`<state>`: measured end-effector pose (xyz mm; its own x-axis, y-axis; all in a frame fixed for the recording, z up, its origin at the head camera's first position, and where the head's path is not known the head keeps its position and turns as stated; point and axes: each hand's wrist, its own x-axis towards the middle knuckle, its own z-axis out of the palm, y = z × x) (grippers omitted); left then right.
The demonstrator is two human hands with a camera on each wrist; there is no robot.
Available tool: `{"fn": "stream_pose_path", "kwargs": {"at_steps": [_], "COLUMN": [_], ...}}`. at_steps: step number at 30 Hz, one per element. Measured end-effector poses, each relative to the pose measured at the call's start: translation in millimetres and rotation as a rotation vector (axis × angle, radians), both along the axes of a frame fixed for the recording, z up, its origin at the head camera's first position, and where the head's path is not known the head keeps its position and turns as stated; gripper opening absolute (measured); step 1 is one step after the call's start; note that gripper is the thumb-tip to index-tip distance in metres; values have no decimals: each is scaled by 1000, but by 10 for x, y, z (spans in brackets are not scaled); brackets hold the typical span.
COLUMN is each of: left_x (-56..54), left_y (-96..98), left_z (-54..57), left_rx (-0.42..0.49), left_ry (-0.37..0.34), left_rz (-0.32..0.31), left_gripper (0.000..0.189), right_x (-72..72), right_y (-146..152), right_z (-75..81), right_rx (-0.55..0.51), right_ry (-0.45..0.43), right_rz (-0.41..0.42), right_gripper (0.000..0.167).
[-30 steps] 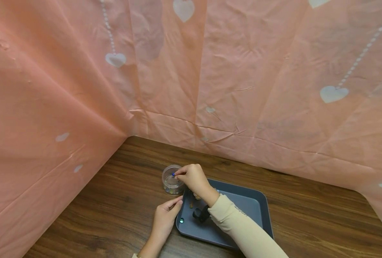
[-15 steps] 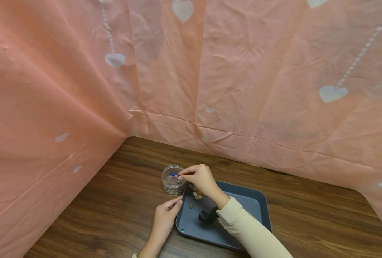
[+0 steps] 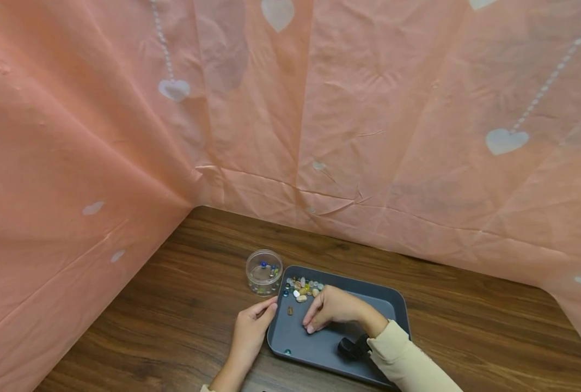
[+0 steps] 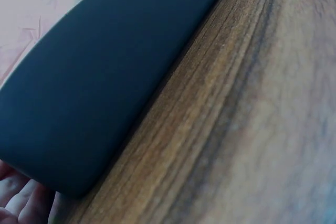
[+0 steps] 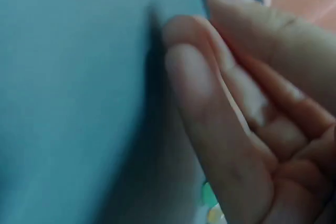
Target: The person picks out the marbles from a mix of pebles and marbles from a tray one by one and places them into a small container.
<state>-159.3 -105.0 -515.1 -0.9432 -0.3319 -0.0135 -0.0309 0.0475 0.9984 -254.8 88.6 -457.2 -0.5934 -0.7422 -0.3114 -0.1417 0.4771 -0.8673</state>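
My left hand (image 3: 251, 329) is at the left rim of a dark grey tray (image 3: 315, 348), thumb and fingers pinching its edge. The left wrist view shows the tray wall (image 4: 100, 72) close up, with curled fingertips (image 4: 26, 203) at its corner. Over the middle of the tray is my right hand (image 3: 336, 309), fingers loosely bent downward. In the right wrist view, nothing shows between its separated thumb and fingers. Several glass beads and pebbles (image 3: 302, 298) lie at the tray's far left corner. A brown bead (image 3: 291, 311) and a teal bead (image 3: 287, 352) lie apart.
A clear round jar (image 3: 264, 283) stands just left of the tray, with a blue bead (image 3: 263, 264) and several others inside. A black wrist device (image 3: 353, 348) sits under my right sleeve. Pink curtains (image 3: 368, 163) hang behind the wooden table (image 3: 172, 310).
My right hand has drawn back from the jar to the tray's middle, leaving the blue bead in the jar. The teal bead has rolled along the tray's near left corner. My left hand stays put.
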Motion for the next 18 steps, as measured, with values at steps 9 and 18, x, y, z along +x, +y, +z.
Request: {"fn": "stream_pose_path", "kwargs": {"at_steps": [9,18], "left_x": [0,7], "left_y": [3,6], "left_z": [8,13], "left_rx": [9,0], "left_ry": [-6,-4], "left_rz": [-4,9], "left_gripper": [24,23], "right_x": [94,183], "right_y": [50,-47], "right_z": [-96,-87], "right_rx": [-30,-17], "right_ry": [-42,-62], "right_rz": [112,122], "right_gripper": [16,14]}}
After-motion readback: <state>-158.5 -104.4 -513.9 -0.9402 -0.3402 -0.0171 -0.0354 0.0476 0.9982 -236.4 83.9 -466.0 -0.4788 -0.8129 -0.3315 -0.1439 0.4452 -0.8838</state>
